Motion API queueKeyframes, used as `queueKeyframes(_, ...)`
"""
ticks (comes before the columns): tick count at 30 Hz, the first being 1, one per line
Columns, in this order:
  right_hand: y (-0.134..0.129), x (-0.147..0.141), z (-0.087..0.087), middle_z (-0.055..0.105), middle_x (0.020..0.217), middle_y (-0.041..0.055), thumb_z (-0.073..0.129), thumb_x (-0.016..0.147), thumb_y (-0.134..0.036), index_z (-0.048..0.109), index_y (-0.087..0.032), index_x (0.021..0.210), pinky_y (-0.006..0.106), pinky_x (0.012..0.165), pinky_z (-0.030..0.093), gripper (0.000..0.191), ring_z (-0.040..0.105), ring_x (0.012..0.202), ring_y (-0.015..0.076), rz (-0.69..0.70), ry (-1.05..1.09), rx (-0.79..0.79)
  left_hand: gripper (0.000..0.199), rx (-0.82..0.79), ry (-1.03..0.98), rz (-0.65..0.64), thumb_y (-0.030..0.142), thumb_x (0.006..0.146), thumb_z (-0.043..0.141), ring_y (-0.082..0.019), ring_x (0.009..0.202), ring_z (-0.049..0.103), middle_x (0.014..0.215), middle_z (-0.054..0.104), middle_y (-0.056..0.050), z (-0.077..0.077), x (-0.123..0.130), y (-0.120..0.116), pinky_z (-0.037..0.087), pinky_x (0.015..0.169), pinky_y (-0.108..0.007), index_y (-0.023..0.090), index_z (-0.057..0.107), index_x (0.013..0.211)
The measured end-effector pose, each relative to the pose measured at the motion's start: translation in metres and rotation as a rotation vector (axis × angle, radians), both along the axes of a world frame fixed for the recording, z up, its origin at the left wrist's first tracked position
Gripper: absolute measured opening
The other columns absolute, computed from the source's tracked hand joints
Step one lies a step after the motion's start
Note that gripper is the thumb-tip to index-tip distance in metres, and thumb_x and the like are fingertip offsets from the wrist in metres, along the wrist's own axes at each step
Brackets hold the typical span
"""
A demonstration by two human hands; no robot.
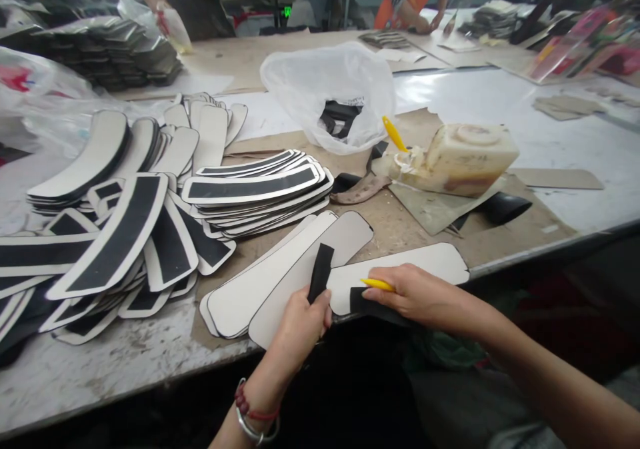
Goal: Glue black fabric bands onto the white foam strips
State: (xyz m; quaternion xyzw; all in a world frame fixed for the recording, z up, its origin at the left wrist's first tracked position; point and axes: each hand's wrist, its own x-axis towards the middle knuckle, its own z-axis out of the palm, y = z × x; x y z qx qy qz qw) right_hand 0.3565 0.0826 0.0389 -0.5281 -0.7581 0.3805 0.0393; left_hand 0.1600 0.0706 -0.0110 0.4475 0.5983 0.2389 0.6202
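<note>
My left hand (303,326) pinches a short black strip (321,272) that stands up over the white curved pieces (270,276) near the table's front edge. In my right hand (407,292) is a yellow tool (376,284), its tip pointing left. That hand also touches a black strip (375,304) lying at the lower edge of a single white piece (425,262). Left of my hands is a neat stack of white pieces with black centres (255,189). A looser pile of similar pieces (115,242) spreads farther left.
Behind the work stand a plastic bag (330,89) with black scraps and a stained container (473,159) lying on its side, a second yellow tool (395,134) at its mouth. Two people work across the table (220,66).
</note>
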Motion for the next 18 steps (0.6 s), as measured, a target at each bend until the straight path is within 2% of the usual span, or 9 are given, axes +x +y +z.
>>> queueKeyframes(7, 0.031, -0.025, -0.007, 0.067, 0.076, 0.0049, 0.048, 0.089, -0.032, 0.062, -0.018, 0.079, 0.023, 0.065, 0.036, 0.022, 0.059, 0.070, 0.0168, 0.152, -0.133, -0.004, 0.036, -0.031, -0.033, 0.003, 0.041, 0.076, 0.048, -0.009, 0.035, 0.033, 0.038, 0.039, 0.004, 0.000, -0.001, 0.000, 0.025, 0.041, -0.023, 0.019, 0.044, 0.048)
queueKeyframes(12, 0.035, -0.028, -0.014, 0.069, 0.082, 0.0069, 0.045, 0.089, -0.035, 0.063, -0.019, 0.085, 0.025, 0.063, 0.037, 0.025, 0.062, 0.076, 0.0200, 0.182, -0.198, 0.024, 0.037, -0.066, -0.054, -0.003, 0.042, 0.076, 0.047, -0.008, 0.036, 0.033, 0.038, 0.039, 0.004, 0.000, -0.003, 0.002, 0.023, 0.041, -0.022, 0.019, 0.044, 0.047)
queueKeyframes(18, 0.037, -0.032, -0.012, 0.069, 0.083, 0.0087, 0.044, 0.089, -0.036, 0.064, -0.019, 0.088, 0.025, 0.062, 0.037, 0.026, 0.063, 0.077, 0.0220, 0.207, -0.262, 0.031, 0.037, -0.129, -0.039, -0.017, 0.042, 0.075, 0.047, -0.008, 0.035, 0.033, 0.037, 0.038, 0.003, 0.000, -0.003, 0.005, 0.021, 0.039, -0.021, 0.018, 0.046, 0.047)
